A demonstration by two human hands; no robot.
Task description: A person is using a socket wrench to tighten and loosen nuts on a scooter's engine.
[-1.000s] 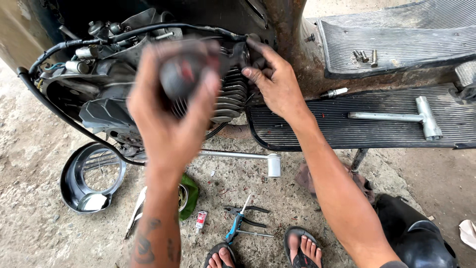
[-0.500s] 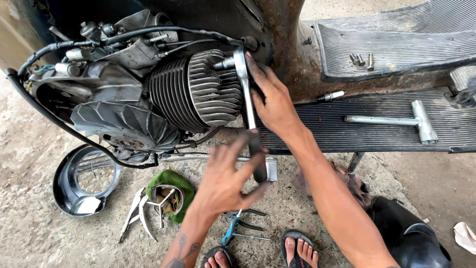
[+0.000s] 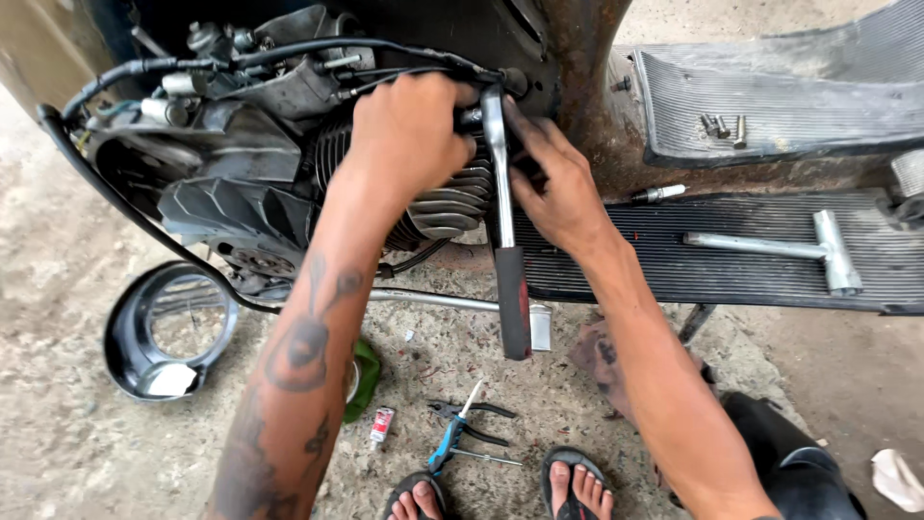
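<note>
In the head view, the left hand [image 3: 409,135] is laid over the finned engine cylinder [image 3: 448,202], fingers curled against the head of a ratchet wrench [image 3: 502,221]; whether anything is pinched there cannot be told. The right hand [image 3: 558,188] is pressed to the wrench's upper shank from 3 o'clock, fingers spread rather than clamped. The wrench hangs nearly upright, its dark handle pointing to 6 o'clock, below the cylinder. At 3 o'clock of the hands, a T-handle wrench [image 3: 789,248] lies on the ribbed footboard [image 3: 674,260], with what seems a spark plug [image 3: 659,193] near its upper edge. On the concrete floor [image 3: 77,433], at 6 o'clock, pliers [image 3: 457,433] lie beside a small tube [image 3: 382,424]; a black round cover [image 3: 168,332] rests at 8 o'clock.
</note>
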